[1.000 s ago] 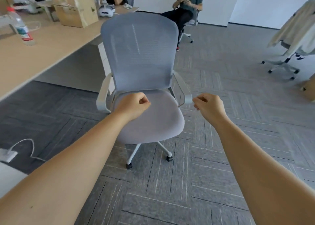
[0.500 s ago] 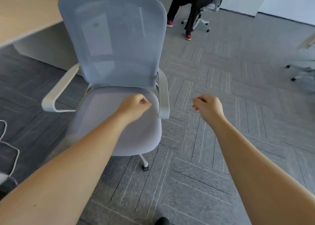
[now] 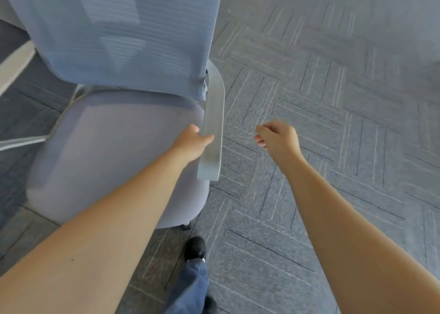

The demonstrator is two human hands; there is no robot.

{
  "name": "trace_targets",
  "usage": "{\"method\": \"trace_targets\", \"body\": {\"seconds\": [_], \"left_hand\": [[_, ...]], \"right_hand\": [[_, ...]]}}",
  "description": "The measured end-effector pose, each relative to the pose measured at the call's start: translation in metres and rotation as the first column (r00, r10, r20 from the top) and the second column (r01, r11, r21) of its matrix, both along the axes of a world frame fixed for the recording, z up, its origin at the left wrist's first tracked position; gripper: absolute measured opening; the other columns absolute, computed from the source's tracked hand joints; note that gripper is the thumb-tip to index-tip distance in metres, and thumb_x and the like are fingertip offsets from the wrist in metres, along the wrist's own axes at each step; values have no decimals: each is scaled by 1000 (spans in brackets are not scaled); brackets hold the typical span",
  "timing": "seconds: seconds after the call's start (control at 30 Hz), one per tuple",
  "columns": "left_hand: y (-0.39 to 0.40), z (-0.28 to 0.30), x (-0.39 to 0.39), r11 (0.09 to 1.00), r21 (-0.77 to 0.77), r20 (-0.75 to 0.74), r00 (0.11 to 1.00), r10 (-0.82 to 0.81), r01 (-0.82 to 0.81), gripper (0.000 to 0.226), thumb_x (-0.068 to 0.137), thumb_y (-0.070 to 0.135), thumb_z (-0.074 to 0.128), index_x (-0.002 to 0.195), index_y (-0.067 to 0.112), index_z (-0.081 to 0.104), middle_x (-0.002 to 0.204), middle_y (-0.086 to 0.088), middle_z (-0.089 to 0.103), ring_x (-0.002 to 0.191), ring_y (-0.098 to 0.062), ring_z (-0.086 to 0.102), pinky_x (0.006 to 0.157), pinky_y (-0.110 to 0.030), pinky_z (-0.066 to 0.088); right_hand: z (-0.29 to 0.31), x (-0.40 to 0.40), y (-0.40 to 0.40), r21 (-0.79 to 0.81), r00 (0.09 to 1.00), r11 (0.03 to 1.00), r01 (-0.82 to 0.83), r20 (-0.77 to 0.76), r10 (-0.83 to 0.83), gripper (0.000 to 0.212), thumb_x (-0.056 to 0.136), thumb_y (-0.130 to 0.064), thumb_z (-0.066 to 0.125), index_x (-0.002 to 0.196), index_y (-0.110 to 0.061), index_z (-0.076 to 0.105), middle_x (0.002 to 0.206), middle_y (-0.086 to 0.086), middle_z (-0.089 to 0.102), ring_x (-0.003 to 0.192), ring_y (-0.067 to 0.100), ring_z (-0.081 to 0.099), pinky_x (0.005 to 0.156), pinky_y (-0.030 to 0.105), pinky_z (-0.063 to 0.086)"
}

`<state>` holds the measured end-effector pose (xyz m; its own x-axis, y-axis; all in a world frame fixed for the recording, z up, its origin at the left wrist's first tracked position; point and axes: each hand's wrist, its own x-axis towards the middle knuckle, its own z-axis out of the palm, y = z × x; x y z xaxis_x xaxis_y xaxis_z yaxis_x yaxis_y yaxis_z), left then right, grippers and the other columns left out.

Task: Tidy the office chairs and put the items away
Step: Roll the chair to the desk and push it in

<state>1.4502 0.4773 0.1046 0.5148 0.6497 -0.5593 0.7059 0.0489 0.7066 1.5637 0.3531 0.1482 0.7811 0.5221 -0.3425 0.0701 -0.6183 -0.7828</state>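
Contact is just made: the left hand [image 3: 190,143] lies on the grey armrest [image 3: 212,128] of the office chair [image 3: 123,80], thumb on top, while the other fingers are hidden behind the hand, so I cannot tell if this grip is closed around the bar. The right hand [image 3: 277,138] hangs free beside the armrest, fingers loosely curled, holding nothing. To do this step well, I judge the left hand should wrap the armrest fully and the right hand take the backrest edge, then push low and steady, because the chair probably rolls and turns easily. The backrest is blue ribbed mesh, the seat is soft padded cloth with round edges, and the armrest is a smooth curved plastic band. Under the chair is carpet [image 3: 333,99] with a striped tile pattern.
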Motion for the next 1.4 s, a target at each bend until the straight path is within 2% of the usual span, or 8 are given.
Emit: {"method": "trace_targets", "body": {"seconds": [0.1,0.27,0.4,0.53,0.77,0.93,1.23,1.4], "left_hand": [[9,-19,25,992,-84,3,995,96,-95,57,89,31,52,135,3,33,129,-12,48,114,-23,47,89,-29,35],[20,-41,49,958,-146,43,966,255,-246,29,88,25,54,106,2,52,87,-12,54,76,-23,47,60,-27,36],[16,-45,50,953,-115,20,959,284,-280,30,90,16,50,111,-5,54,87,-11,49,81,-21,44,69,-29,33],[7,-44,39,955,-47,-56,956,289,-292,13,91,18,48,92,6,47,69,-4,43,84,-21,41,67,-29,31],[-27,-31,-1,962,138,-269,925,267,-238,36,94,20,44,123,0,47,127,-24,53,112,-36,50,93,-39,38],[-65,-10,-28,890,377,-447,792,416,-254,37,88,21,54,119,1,52,123,-27,55,113,-42,51,95,-44,43],[-112,66,-11,835,254,-52,855,517,-489,50,90,29,51,135,9,39,144,-12,41,127,-30,45,105,-41,38],[-132,118,-4,796,248,123,834,539,-551,43,90,30,50,129,12,45,142,-6,45,127,-24,44,92,-28,32]], "right_hand": [[-17,20,14,-9,999,1000,6,-44,-6,19,87,-20,51,69,-19,56,73,1,60,76,21,55,68,33,44],[-32,41,25,-6,997,1000,-28,-74,27,19,88,-19,52,69,-19,56,77,5,61,76,20,53,67,31,46],[-32,55,26,7,994,998,-59,-93,60,21,86,-18,51,66,-20,56,69,-1,58,76,20,53,64,29,45],[-28,66,25,24,983,988,-154,-93,156,17,86,-20,52,71,-19,58,70,-3,59,77,19,55,71,32,45],[-17,84,20,79,932,934,-348,-81,354,20,85,-17,51,65,-18,55,66,-1,56,74,21,51,71,34,42],[-2,90,7,111,904,902,-417,-54,425,12,84,-14,51,74,-14,57,65,-3,54,61,13,47,61,26,42],[62,80,-14,186,900,886,-426,-14,436,11,84,-17,48,88,-13,57,68,-3,55,58,11,45,51,23,37],[94,68,-30,250,890,862,-440,-2,455,11,83,-14,47,87,-12,57,64,-3,52,54,12,42,51,24,35]]}}
